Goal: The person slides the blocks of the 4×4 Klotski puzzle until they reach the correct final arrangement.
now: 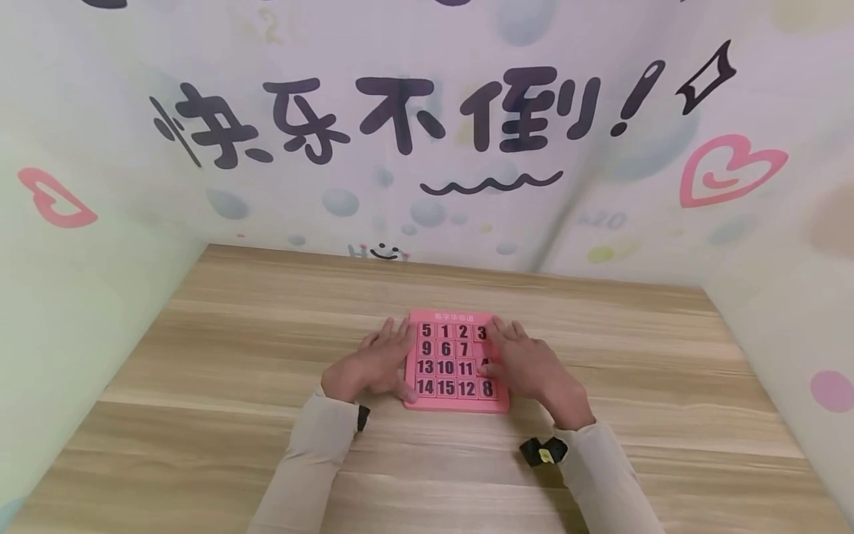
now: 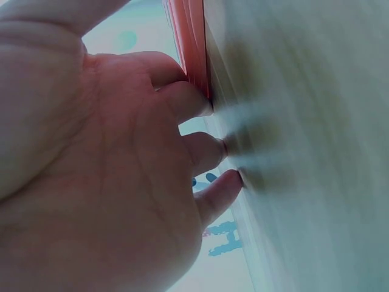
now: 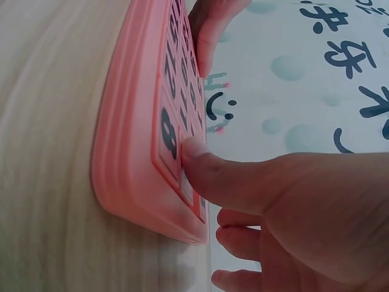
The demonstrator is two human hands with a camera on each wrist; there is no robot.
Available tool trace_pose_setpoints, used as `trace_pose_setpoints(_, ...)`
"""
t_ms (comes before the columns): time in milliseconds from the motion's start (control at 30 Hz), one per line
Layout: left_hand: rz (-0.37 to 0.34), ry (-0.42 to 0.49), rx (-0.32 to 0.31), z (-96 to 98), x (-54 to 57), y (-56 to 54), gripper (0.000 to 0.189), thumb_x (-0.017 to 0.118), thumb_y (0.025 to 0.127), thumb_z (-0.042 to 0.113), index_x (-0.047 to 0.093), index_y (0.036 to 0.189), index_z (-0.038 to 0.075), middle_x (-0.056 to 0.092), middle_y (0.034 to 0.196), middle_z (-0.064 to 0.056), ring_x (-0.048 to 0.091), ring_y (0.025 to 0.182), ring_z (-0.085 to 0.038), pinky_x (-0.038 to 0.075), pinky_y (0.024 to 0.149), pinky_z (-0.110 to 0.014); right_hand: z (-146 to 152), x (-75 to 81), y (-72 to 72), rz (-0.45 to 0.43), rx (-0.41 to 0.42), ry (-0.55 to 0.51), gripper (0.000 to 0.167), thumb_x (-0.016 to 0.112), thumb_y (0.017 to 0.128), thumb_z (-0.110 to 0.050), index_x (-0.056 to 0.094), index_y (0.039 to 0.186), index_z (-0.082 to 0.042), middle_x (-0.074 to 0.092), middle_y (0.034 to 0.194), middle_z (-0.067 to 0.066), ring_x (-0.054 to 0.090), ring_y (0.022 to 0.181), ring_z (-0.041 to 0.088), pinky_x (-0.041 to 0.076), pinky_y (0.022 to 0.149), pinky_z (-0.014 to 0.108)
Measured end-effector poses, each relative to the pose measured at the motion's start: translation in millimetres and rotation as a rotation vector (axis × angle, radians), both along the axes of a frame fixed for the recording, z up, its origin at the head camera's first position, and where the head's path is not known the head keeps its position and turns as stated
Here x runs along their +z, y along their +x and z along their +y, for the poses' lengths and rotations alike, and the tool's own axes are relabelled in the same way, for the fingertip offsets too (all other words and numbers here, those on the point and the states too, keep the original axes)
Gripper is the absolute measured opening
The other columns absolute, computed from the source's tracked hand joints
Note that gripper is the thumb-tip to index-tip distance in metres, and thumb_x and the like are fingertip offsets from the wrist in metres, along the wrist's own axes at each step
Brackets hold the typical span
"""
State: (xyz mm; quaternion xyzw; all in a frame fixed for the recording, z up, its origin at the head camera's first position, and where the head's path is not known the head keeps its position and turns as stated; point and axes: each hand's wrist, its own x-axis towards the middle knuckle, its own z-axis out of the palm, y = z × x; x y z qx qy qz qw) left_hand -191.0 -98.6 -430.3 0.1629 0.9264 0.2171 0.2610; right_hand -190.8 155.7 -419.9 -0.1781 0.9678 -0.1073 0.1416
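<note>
Fifteen black-numbered pink tiles [image 1: 445, 348] between a bare left hand [image 1: 380, 363] and a bare right hand [image 1: 530, 363]

The tiles sit in a square, pink, plastic-looking sliding puzzle [image 1: 457, 406], which lies flat on a light brown wood-grain table [image 1: 280, 326]. Read from its far side to its near side, its rows show 5, 1, 2, 3; then 9, 6, 7 and a bare pink slot, partly covered; then 13, 10, 11 and a mostly hidden 4; then 14, 15, 12, 8.

At the puzzle's left side, the left hand lies with relaxed, spread fingers along the edge and its thumb on the near-left corner. The left wrist view shows some fingertips on the table, just beyond the pink side.

At the puzzle's right side, the right hand is loosely extended, its index finger by the 3 tile at the far-right corner. Its thumb presses on the right column just beyond the 8, over the 4.

On the near side of the puzzle, a beige left sleeve [image 1: 316, 445] and a beige right sleeve [image 1: 603, 475] reach in. A black wrist device with a yellow patch [image 1: 543, 451] shows by the right cuff. Beyond the puzzle stands a white printed wall [image 1: 320, 237] with large dark Chinese characters [image 1: 400, 111]; a pink heart outline [image 1: 687, 174] is beyond it to the right.
</note>
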Motion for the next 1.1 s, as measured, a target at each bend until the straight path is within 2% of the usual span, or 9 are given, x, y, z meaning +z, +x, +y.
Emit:
trace_pose_setpoints(300,0.002,-0.006,-0.008,-0.1,0.1,0.0,0.120,0.083,0.076,0.037,0.003,0.159,0.005,-0.006,0.166,-0.012,-0.013,0.152,-0.034,-0.004,0.123,-0.051,1.8,-0.8,-1.6,0.021,-0.021,0.007,0.076,0.058,0.099,-0.039,0.024,0.156,-0.002,0.020,0.164,0.017,0.019,0.147,0.047,0.028,0.113,0.066)
trace_pose_setpoints(833,-0.001,0.003,-0.008,0.0,-0.8,0.3,0.120,0.083,0.075,0.036,0.003,0.159,0.004,-0.006,0.165,-0.013,-0.013,0.152,-0.035,-0.004,0.123,-0.051,4.3,-8.5,-5.6,-0.022,-0.046,-0.047,0.080,0.060,0.098,-0.037,0.019,0.157,-0.003,0.013,0.166,0.015,0.013,0.150,0.044,0.022,0.116,0.064)
trace_pose_setpoints(1100,-0.007,-0.004,-0.002,-0.1,0.2,-0.3,0.120,0.083,0.076,0.035,0.003,0.159,0.003,-0.007,0.165,-0.012,-0.014,0.152,-0.034,-0.004,0.123,-0.051,5.1,-9.8,-6.9,0.010,-0.056,-0.025,0.081,0.058,0.098,-0.040,0.018,0.158,-0.003,0.014,0.165,0.019,0.015,0.148,0.047,0.025,0.114,0.065)
